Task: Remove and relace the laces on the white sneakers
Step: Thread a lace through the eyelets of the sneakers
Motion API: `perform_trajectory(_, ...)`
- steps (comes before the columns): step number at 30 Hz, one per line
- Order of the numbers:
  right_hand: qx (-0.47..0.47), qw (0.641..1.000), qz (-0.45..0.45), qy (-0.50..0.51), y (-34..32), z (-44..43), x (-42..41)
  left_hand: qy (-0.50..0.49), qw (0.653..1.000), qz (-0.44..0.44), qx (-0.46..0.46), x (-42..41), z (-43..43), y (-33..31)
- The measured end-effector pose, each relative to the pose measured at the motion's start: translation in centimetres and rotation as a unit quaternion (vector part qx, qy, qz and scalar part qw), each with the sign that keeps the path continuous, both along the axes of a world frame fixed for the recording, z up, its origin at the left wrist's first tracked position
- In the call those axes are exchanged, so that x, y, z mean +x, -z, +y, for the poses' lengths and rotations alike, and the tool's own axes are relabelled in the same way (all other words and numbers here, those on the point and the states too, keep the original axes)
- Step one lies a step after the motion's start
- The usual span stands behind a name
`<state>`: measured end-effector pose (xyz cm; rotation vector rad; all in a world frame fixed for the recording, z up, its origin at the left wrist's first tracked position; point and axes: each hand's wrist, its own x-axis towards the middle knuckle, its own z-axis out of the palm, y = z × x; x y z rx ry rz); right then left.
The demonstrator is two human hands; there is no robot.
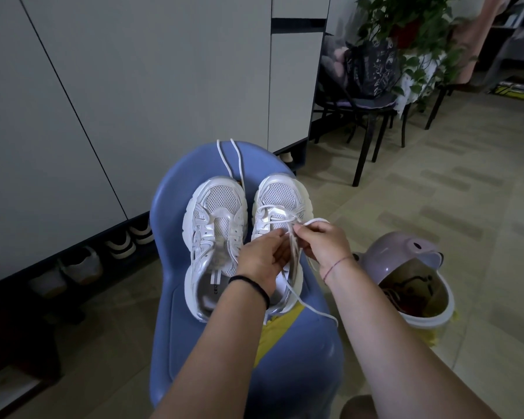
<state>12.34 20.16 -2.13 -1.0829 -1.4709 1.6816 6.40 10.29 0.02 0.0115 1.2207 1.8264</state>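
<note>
White laceless sneaker [215, 225] stands beside white partly laced sneaker [280, 195], toes away.

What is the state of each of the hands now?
Left hand: closed, pinching the white lace.
Right hand: closed, pinching the same lace.

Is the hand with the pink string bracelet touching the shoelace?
Touching. The head view shows the right hand pinching the white lace with its fingertips.
</note>
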Motion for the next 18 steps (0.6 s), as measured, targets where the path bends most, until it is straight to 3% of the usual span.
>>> perform_trajectory(3, -0.043, 0.997, -0.047, -0.045, -0.7, -0.2, 0.8, 0.006, 1.0, 0.015, -0.008, -0.1, -0.3, -0.6)
perform_trajectory(7, 0.152, 0.971, -0.185, -0.023, -2.1, -1.4, 1.7, 0.001, 0.998, 0.051, -0.03, -0.5, -0.6, -1.1)
perform_trajectory(13, 0.216, 0.945, -0.231, -0.078, -1.8, -2.1, 0.8, 0.019, 0.991, 0.128, -0.033, -1.3, -1.4, -1.1)
perform_trajectory(18, 0.246, 0.936, -0.244, -0.061, -2.6, -2.5, 1.4, 0.003, 0.959, 0.273, -0.069, -1.7, -1.8, -1.6)
